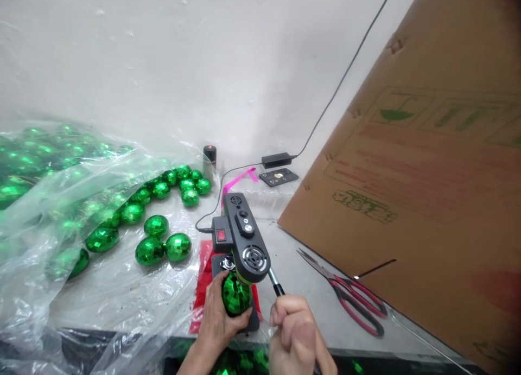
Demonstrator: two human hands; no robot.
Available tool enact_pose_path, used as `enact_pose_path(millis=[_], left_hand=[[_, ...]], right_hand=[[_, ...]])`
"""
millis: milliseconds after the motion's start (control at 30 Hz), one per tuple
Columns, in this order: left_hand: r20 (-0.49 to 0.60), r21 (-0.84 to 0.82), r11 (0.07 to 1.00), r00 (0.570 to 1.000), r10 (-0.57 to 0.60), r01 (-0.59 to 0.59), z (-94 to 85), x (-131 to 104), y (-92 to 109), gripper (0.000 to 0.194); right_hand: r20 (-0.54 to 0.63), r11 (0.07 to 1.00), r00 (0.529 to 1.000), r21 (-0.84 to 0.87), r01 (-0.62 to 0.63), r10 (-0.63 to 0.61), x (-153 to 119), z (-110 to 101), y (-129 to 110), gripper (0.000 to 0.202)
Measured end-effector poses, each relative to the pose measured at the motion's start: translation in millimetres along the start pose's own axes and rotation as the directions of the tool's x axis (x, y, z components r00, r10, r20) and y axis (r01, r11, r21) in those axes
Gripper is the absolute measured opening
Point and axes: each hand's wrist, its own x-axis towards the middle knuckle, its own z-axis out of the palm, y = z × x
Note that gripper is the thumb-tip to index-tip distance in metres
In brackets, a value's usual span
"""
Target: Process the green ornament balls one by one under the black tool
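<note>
A shiny green faceted ball (236, 294) sits under the round head of a black machine (247, 236) with a red switch. My left hand (220, 312) holds this ball from the left and below, thumb and fingers around its sides. To the right, my right hand (295, 331) is closed around the black grip of the machine's metal lever (275, 281). Beneath the machine's dark base plate (252, 322) lies a red sheet (199, 299).
Many green balls (149, 250) lie at the left, partly under clear plastic (36, 228). Red-handled scissors (354, 299) and a large cardboard box (407, 174) are at the right. Behind the machine are a power adapter (277, 159), a black plate (279, 177) and a dark cylinder (210, 154).
</note>
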Motion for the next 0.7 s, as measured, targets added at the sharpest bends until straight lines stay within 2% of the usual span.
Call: enact_pose_path(millis=[267, 400, 533, 700], left_hand=[[0.003, 0.106, 0.993, 0.999, 0.044, -0.044, 2.0, -3, -1, 0.080], [0.001, 0.139, 0.987, 0.997, 0.083, -0.082, 2.3, -2, -6, 0.080], [0.045, 0.170, 0.976, 0.991, 0.129, -0.135, -1.2, 1, -14, 0.079], [0.049, 0.192, 0.970, 0.989, 0.139, -0.146, -2.6, 5, -19, 0.081]], right_hand=[[0.013, 1.000, 1.000, 0.011, -0.012, 0.012, -4, -4, 7, 0.050], [0.026, 1.000, 1.000, 0.024, -0.015, 0.014, -5, -4, 8, 0.050], [0.015, 0.999, 1.000, 0.032, -0.019, 0.019, -7, -6, 9, 0.050], [0.025, 0.999, 0.999, 0.034, -0.033, 0.032, -7, -7, 10, 0.050]])
